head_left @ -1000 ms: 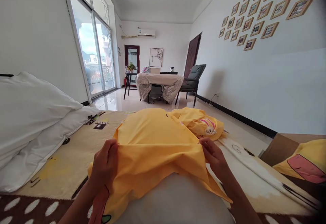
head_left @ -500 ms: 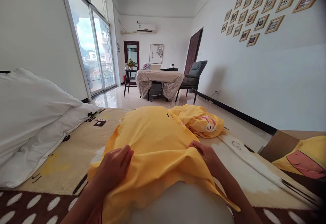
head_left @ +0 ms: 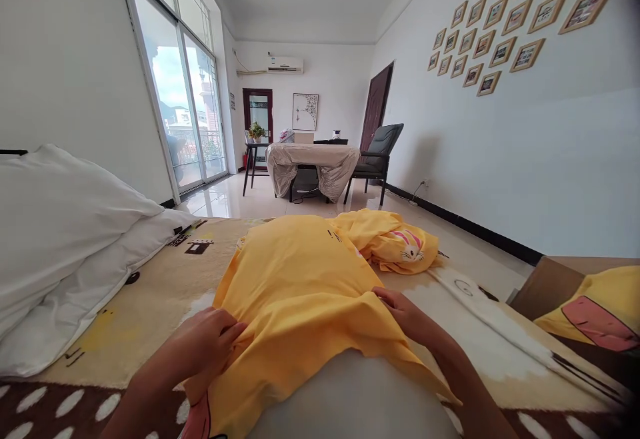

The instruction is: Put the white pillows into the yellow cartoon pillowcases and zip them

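Note:
In front of me on the bed lies a yellow pillowcase (head_left: 295, 259), puffed out at its far end and bunched into loose folds nearer me. My left hand (head_left: 213, 336) is closed with its fingers pinching the left edge of the cloth. On the right side, my right hand (head_left: 400, 309) grips the pillowcase's edge between thumb and fingers. A smooth pale grey-white bulge (head_left: 360, 399) shows below the near hem; whether it is a pillow or my clothing I cannot tell. Beyond the pillowcase sits a crumpled yellow cloth (head_left: 385, 236) with a printed animal face.
White bedding (head_left: 65, 226) is heaped at the left on a patterned beige blanket (head_left: 145, 299). At the right stands a cardboard box (head_left: 550, 279) with yellow printed fabric (head_left: 600, 316) in it. A covered table (head_left: 315, 154) and a dark chair (head_left: 383, 149) stand farther back.
My left hand has moved left and downward along the pillowcase's edge. My right hand has hardly moved and keeps its hold. The near folds have shifted, and the view has tilted up slightly.

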The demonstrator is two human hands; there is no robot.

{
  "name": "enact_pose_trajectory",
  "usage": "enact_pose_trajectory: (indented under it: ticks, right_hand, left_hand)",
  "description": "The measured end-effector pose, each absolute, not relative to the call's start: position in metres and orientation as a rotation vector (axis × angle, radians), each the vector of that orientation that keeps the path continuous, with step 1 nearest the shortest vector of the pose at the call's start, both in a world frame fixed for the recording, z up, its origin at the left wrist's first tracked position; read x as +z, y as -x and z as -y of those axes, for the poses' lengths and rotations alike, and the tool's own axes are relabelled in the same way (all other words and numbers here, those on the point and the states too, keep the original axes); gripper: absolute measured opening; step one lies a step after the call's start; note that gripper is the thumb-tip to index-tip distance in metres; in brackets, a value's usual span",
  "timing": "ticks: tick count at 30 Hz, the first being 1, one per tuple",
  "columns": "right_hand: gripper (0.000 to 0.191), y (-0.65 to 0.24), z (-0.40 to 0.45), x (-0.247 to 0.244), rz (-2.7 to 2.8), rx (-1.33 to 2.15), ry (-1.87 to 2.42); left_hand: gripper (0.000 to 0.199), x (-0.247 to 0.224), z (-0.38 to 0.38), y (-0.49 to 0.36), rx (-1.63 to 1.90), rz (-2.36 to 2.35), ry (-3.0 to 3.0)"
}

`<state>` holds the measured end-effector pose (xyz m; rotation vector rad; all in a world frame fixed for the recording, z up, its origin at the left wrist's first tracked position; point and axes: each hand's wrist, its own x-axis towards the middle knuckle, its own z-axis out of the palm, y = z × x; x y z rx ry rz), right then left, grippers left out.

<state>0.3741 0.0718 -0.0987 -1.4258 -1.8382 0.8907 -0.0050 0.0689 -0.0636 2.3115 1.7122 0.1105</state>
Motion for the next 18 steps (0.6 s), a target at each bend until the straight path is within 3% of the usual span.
enact_pose_trajectory:
  ticks: [4,8,14,15,18]
  right_hand:
    - [0.041,-0.385,-0.054,-0.082,1.856,0.855,1.520]
    - [0.047,-0.383,-0.026,-0.054,1.869,0.547,1.611]
    - [0.062,-0.358,0.001,-0.038,2.217,0.544,1.585]
    - [0.061,-0.354,0.001,-0.039,2.248,0.552,1.599]
    - [0.032,-0.350,-0.004,-0.042,2.196,0.572,1.603]
  left_hand:
    - [0.046,-0.041,-0.037,0.011,0.157,-1.736,-2.424]
    - [0.037,-0.038,-0.002,0.001,0.313,-1.502,-2.609]
    - [0.044,-0.055,0.002,-0.040,-0.148,-1.601,-2.613]
    - [0.047,-0.056,-0.002,-0.044,-0.198,-1.629,-2.610]
    - [0.054,-0.055,-0.016,-0.044,-0.256,-1.628,-2.579]
